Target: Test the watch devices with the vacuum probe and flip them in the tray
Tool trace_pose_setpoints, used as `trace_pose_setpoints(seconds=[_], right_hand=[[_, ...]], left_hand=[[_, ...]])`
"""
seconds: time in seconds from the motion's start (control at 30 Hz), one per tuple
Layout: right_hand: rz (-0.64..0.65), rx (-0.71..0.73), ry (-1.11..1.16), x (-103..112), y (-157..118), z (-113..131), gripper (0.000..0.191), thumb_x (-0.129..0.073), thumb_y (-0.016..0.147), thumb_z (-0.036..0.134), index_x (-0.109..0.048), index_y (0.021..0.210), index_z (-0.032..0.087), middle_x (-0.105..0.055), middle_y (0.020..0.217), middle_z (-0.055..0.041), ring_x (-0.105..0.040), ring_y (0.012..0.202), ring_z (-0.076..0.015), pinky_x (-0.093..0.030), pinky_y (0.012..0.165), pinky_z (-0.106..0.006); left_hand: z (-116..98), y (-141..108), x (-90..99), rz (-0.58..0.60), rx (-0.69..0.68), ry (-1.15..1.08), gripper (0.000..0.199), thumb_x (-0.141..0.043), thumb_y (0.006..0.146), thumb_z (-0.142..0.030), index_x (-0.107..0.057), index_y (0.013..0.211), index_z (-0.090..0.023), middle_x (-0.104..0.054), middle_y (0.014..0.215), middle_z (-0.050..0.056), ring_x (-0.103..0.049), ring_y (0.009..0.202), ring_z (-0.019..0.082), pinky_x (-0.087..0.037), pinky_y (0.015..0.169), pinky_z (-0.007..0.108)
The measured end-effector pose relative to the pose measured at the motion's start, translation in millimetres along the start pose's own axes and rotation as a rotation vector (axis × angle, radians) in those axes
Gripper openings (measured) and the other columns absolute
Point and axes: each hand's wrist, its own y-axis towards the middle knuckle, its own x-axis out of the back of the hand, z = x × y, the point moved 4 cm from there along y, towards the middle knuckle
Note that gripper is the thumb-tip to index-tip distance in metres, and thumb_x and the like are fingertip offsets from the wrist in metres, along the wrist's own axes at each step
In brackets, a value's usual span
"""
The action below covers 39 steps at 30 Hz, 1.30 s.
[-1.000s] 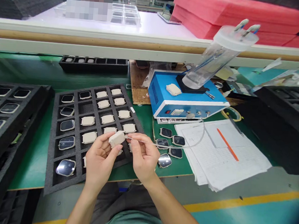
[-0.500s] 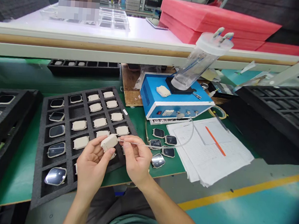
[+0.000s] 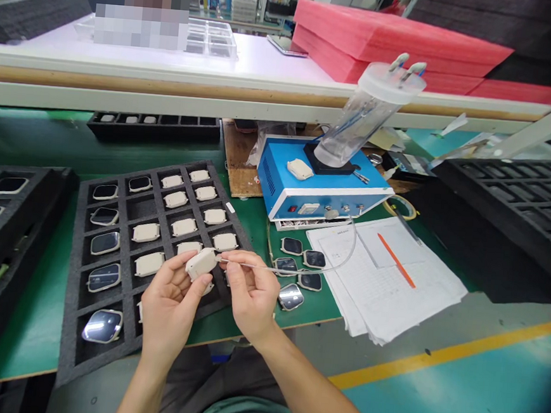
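Observation:
My left hand (image 3: 172,306) is closed around the edges of a beige smartwatch case (image 3: 203,261), its pale back facing up. Between thumb and fingers, my right hand (image 3: 253,294) pinches the end of a thin clear tube (image 3: 318,270). The tip of the tube meets the right side of the case; whether it touches or goes in is too small to tell. From there the tube runs right and curves up to the front of a blue box-shaped machine (image 3: 315,187). Under my hands lies a black foam tray (image 3: 75,280) with watch cases in its compartments, some showing dark screens, others beige backs.
Several watches (image 3: 290,297) lie right of my hands on the green mat. Papers (image 3: 382,304) with an orange pen (image 3: 396,260) are farther right. A clear cylinder (image 3: 358,124) leans on the machine. More foam trays (image 3: 41,213) flank both sides; a shelf edge (image 3: 169,106) crosses behind.
Both hands keep the same hold on the watch case and tube. The view has shifted very slightly; nothing on the bench has visibly moved.

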Motion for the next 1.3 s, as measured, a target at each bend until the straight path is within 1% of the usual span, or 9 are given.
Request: trace_pose_setpoints(seconds=[0.2,0.37,0.47,0.67,0.87,1.07,1.17,1.23,1.3], right_hand=[[0.004,-0.002,-0.005,-0.3,-0.9,-0.6,0.016,-0.062,0.1,0.018,-0.075,0.108,0.025,-0.078,0.104,-0.0061,-0.078,0.097,-0.0192,-0.068,0.082,-0.033],[0.001,0.011,-0.009,-1.1,-0.2,-0.2,0.016,-0.062,0.1,0.018,-0.075,0.107,0.024,-0.078,0.103,-0.0063,-0.078,0.097,-0.0194,-0.068,0.081,-0.033],[-0.001,0.016,-0.016,-1.7,0.9,1.2,0.015,-0.062,0.1,0.018,-0.075,0.106,0.023,-0.078,0.102,-0.0066,-0.078,0.096,-0.0193,-0.069,0.08,-0.032],[-0.004,0.002,-0.006,-2.2,1.9,2.1,0.015,-0.062,0.1,0.018,-0.075,0.105,0.024,-0.078,0.102,-0.0057,-0.078,0.095,-0.0193,-0.069,0.081,-0.032],[-0.008,-0.003,0.007,-2.0,2.4,0.2,0.016,-0.062,0.1,0.018,-0.075,0.106,0.025,-0.078,0.102,-0.0061,-0.078,0.096,-0.0197,-0.068,0.081,-0.033],[-0.009,-0.004,-0.004,-2.1,1.9,-0.6,0.015,-0.063,0.1,0.018,-0.075,0.106,0.025,-0.078,0.101,-0.0065,-0.078,0.096,-0.0199,-0.068,0.081,-0.033],[-0.009,0.0,-0.008,-1.6,1.8,0.7,0.015,-0.062,0.1,0.019,-0.075,0.106,0.024,-0.078,0.101,-0.0069,-0.078,0.095,-0.0196,-0.069,0.081,-0.033],[0.001,0.001,-0.002,-1.0,0.6,2.5,0.014,-0.062,0.1,0.019,-0.075,0.106,0.024,-0.078,0.102,-0.0072,-0.078,0.095,-0.0193,-0.069,0.081,-0.032],[-0.002,0.009,0.008,0.4,-1.9,4.9,0.013,-0.063,0.1,0.019,-0.074,0.105,0.023,-0.078,0.102,-0.0071,-0.078,0.096,-0.0192,-0.069,0.081,-0.033]], left_hand=[[1.3,0.3,0.1,0.004,-0.011,-0.008,0.05,-0.093,0.072,-0.03,-0.072,0.114,-0.016,-0.083,0.112,0.014,-0.081,0.103,0.026,-0.066,0.086,0.026],[0.9,0.4,-0.3,0.0,-0.018,-0.004,0.05,-0.093,0.072,-0.031,-0.072,0.114,-0.016,-0.083,0.111,0.014,-0.081,0.102,0.026,-0.067,0.085,0.027],[1.3,0.5,0.7,0.002,-0.018,-0.003,0.05,-0.093,0.072,-0.03,-0.072,0.115,-0.016,-0.083,0.112,0.014,-0.081,0.103,0.024,-0.066,0.088,0.025],[1.9,1.3,0.6,0.001,-0.02,0.001,0.051,-0.094,0.071,-0.031,-0.072,0.115,-0.015,-0.083,0.112,0.015,-0.081,0.103,0.027,-0.067,0.089,0.03],[2.1,0.1,1.6,-0.009,-0.009,0.01,0.051,-0.094,0.071,-0.031,-0.073,0.115,-0.016,-0.083,0.113,0.014,-0.081,0.104,0.025,-0.066,0.088,0.026],[2.5,1.9,1.4,-0.006,0.006,0.001,0.052,-0.094,0.07,-0.032,-0.072,0.115,-0.016,-0.083,0.112,0.014,-0.081,0.104,0.027,-0.067,0.089,0.03],[4.2,1.3,-0.6,-0.003,0.006,0.004,0.053,-0.094,0.07,-0.032,-0.071,0.115,-0.017,-0.083,0.112,0.013,-0.081,0.105,0.025,-0.066,0.09,0.029],[3.3,-2.1,-0.5,-0.012,0.0,0.014,0.05,-0.092,0.072,-0.032,-0.07,0.114,-0.017,-0.083,0.112,0.012,-0.081,0.103,0.024,-0.065,0.088,0.027],[-1.4,-5.7,0.1,0.009,0.006,0.039,0.043,-0.088,0.076,-0.035,-0.069,0.111,-0.018,-0.083,0.109,0.011,-0.081,0.094,0.023,-0.065,0.079,0.027]])
